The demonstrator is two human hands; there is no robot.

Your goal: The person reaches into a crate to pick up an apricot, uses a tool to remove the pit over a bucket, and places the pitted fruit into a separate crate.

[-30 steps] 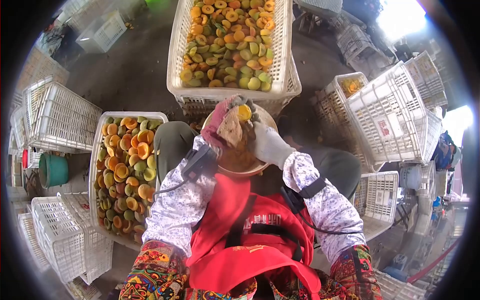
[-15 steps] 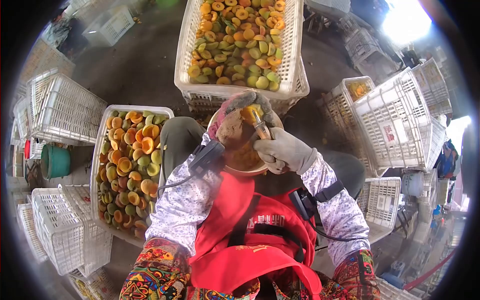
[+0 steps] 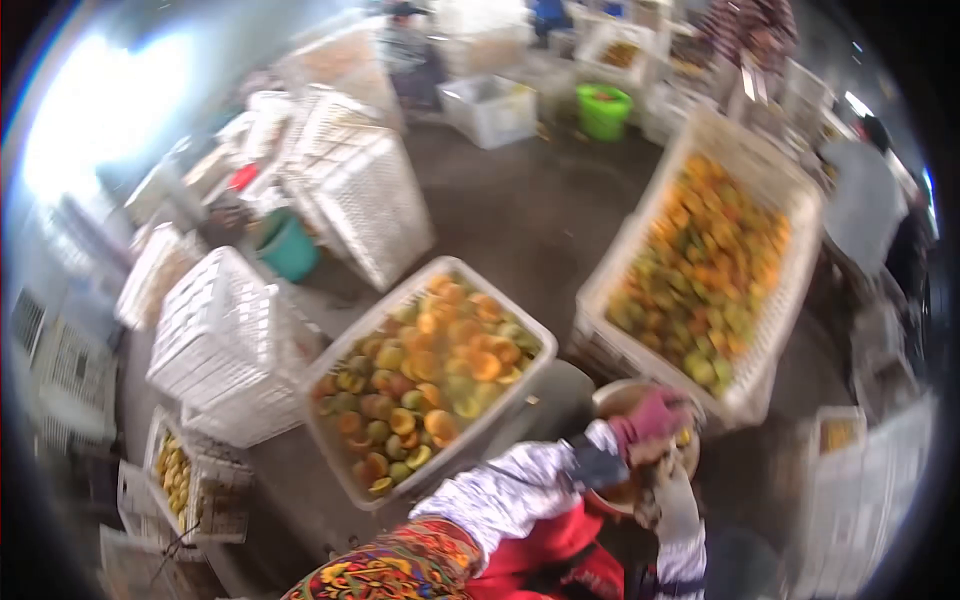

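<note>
Over a round bowl (image 3: 612,395), my left hand (image 3: 650,422) wears a pink and grey glove, its fingers closed round something blurred, with a bit of yellow fruit (image 3: 684,438) showing beside it. Just below, my right hand (image 3: 675,505) in a pale glove is bent toward the left one; motion smears its fingers and hides any tool. A crate of halved orange and green fruit (image 3: 425,375) stands to the left of my hands. Another full crate (image 3: 700,270) rests on a stack above and to the right.
White crates (image 3: 215,320) are stacked at the left, near a teal bucket (image 3: 287,245). A green bucket (image 3: 603,112) and a white bin (image 3: 490,110) stand at the back. A person in a checked top (image 3: 750,35) is at the upper right, another person in grey (image 3: 860,190) below.
The view has swung left, so my hands and the bowl now appear lower right. The pale glove has dropped below the other one, and the knife seen earlier is no longer distinguishable.
</note>
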